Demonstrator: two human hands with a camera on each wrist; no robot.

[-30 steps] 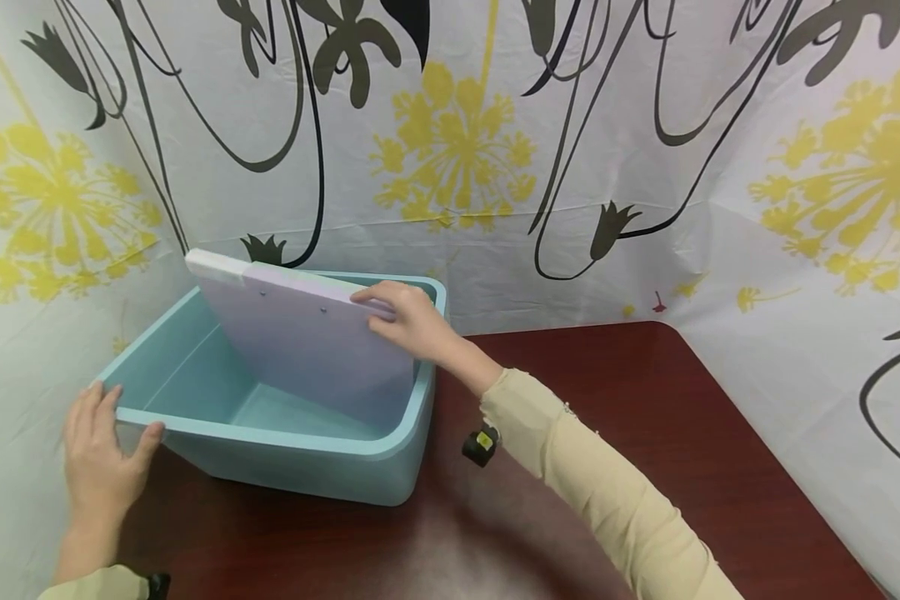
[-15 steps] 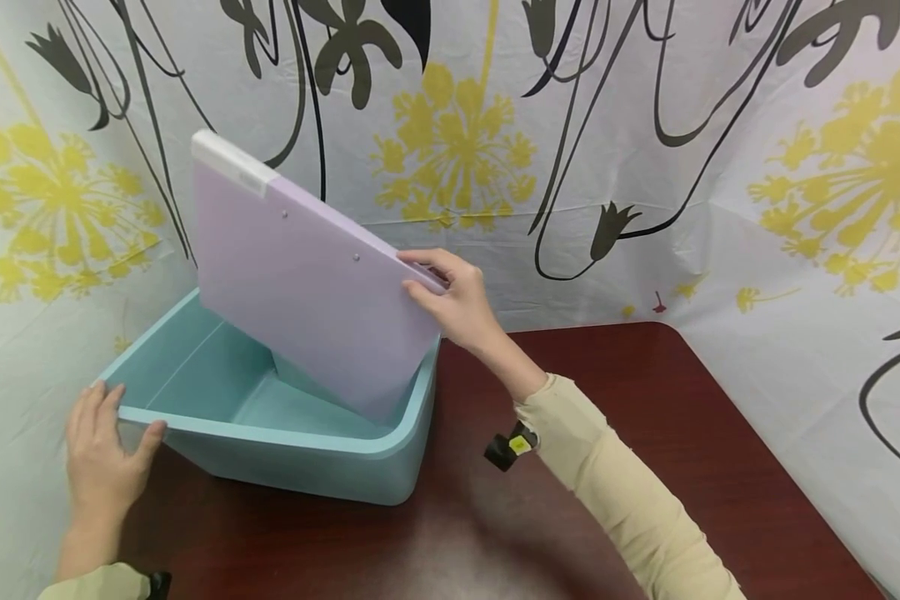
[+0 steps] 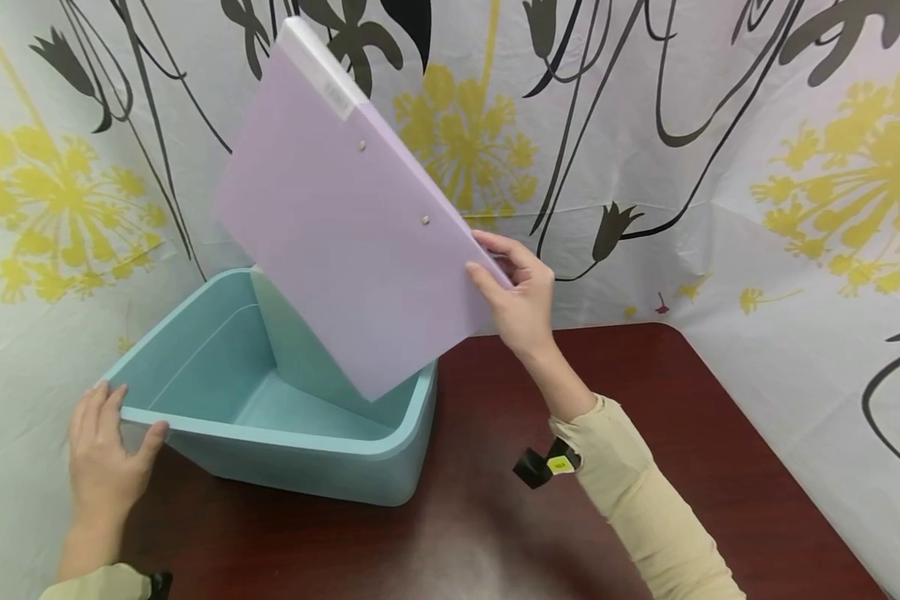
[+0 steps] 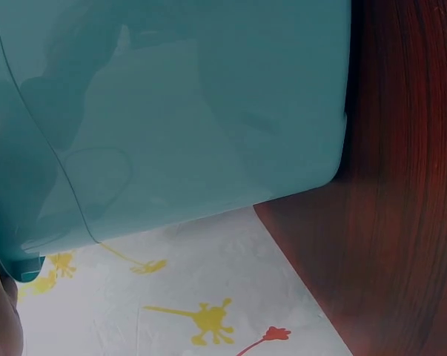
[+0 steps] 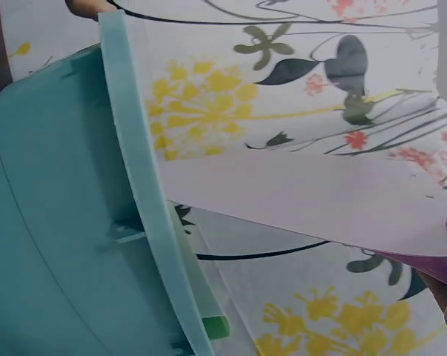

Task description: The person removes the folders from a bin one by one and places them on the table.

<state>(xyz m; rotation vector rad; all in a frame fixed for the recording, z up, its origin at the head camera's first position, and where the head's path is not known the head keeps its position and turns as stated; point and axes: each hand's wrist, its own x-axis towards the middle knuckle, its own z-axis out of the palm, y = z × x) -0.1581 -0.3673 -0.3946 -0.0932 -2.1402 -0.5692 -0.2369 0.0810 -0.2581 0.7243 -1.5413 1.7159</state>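
A lilac ring binder [image 3: 352,217] with two rivets and a white label strip hangs tilted above the blue plastic tub [image 3: 255,435]. My right hand [image 3: 521,292] pinches its right end, thumb on the near face and fingers behind. In the right wrist view the binder [image 5: 305,196] stretches from the fingertips past the tub's rim. Inside the tub leans a pale green folder [image 3: 288,333], partly hidden by the binder; its green end [image 5: 217,327] shows in the right wrist view. My left hand [image 3: 108,454] holds the tub's near left corner, thumb against the front rim.
The tub stands on a dark red-brown table [image 3: 645,433] at its left part. Behind and at the sides hangs a white cloth [image 3: 795,208] with yellow and grey plant prints. A black wrist camera [image 3: 543,467] hangs from the right sleeve.
My right hand has lifted the binder up and to the right, out of the tub, tilting it more steeply. The green folder behind it has come into sight. My left hand stays at the corner.
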